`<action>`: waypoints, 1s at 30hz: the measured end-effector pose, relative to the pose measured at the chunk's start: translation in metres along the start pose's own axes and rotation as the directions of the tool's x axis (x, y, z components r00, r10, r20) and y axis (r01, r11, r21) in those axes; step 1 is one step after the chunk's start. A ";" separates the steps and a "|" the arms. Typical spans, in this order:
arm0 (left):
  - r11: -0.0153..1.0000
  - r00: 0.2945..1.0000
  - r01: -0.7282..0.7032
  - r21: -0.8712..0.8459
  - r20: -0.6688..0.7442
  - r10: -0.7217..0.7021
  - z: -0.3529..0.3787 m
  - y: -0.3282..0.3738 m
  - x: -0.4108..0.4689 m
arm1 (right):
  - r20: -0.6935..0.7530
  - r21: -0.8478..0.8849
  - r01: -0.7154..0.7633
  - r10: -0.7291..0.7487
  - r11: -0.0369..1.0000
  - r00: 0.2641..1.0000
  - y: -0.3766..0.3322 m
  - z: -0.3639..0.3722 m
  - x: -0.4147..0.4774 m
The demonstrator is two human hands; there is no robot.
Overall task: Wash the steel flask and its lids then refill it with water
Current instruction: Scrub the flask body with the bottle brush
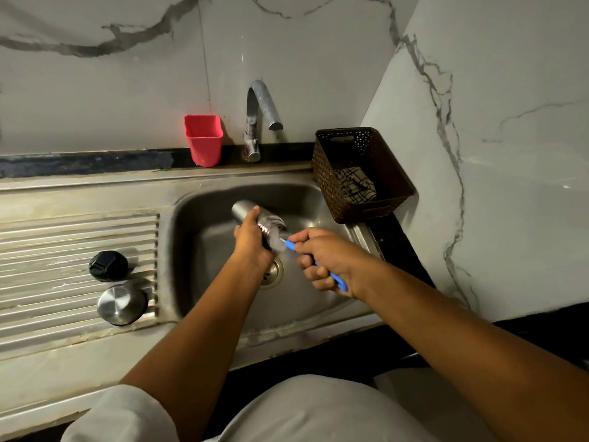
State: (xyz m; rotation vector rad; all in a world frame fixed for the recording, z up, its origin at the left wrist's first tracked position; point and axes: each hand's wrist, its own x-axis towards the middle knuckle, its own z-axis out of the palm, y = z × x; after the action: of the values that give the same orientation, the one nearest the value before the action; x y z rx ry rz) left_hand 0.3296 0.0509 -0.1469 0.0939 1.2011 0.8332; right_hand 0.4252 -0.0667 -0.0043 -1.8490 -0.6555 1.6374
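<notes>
The steel flask [243, 209] lies tilted over the sink basin [204, 250], its mouth towards me and to the right. My left hand [253, 239] grips its body. My right hand [325, 260] holds a blue-handled bottle brush [334, 277], whose white bristle end sits at the flask's mouth, blurred. On the ribbed drainboard [63, 250] to the left rest a black lid [108, 265] and, nearer me, a steel lid [121, 304]. The tap [263, 106] stands behind the basin with no water visible from it.
A red plastic cup [204, 140] stands on the ledge left of the tap. A brown perforated basket [360, 173] holding a checked cloth sits at the sink's right back corner. The drain [274, 272] lies below my hands. Marble walls close in behind and right.
</notes>
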 end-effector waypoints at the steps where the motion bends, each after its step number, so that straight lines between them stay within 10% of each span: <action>1: 1.000 1.000 0.022 -0.020 0.019 -0.021 -0.006 0.000 0.021 | 0.057 0.135 -0.039 0.031 0.990 0.998 -0.003 -0.004 -0.007; 11: 0.998 0.999 0.038 -0.051 0.008 -0.037 -0.008 -0.014 0.031 | 0.096 0.271 -0.131 0.108 0.953 0.989 0.003 0.007 -0.013; 16: 0.991 0.993 -0.060 -0.117 -0.110 0.047 -0.008 0.004 -0.021 | -0.018 -0.214 0.012 -0.016 0.977 1.000 0.006 -0.003 -0.023; 22: 0.996 0.999 -0.008 -0.087 -0.035 0.005 -0.007 -0.001 -0.034 | 0.089 -0.937 0.236 -0.476 0.259 0.875 0.012 0.006 -0.023; 26: 0.994 0.987 -0.072 -0.086 -0.148 0.058 -0.014 0.003 -0.031 | 0.307 -0.946 0.204 -0.497 -0.252 0.812 0.004 0.002 -0.049; 30: 0.996 0.991 -0.034 -0.083 -0.130 0.023 0.001 -0.017 -0.045 | 0.370 -0.896 0.194 -0.433 -0.399 0.822 0.003 0.009 -0.031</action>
State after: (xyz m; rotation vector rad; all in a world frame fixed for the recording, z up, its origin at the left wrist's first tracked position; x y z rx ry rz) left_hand 0.3339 0.0119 -0.1195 -0.0128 1.2855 0.9257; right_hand 0.4124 -0.0899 0.0151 -2.0793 -2.8475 0.0146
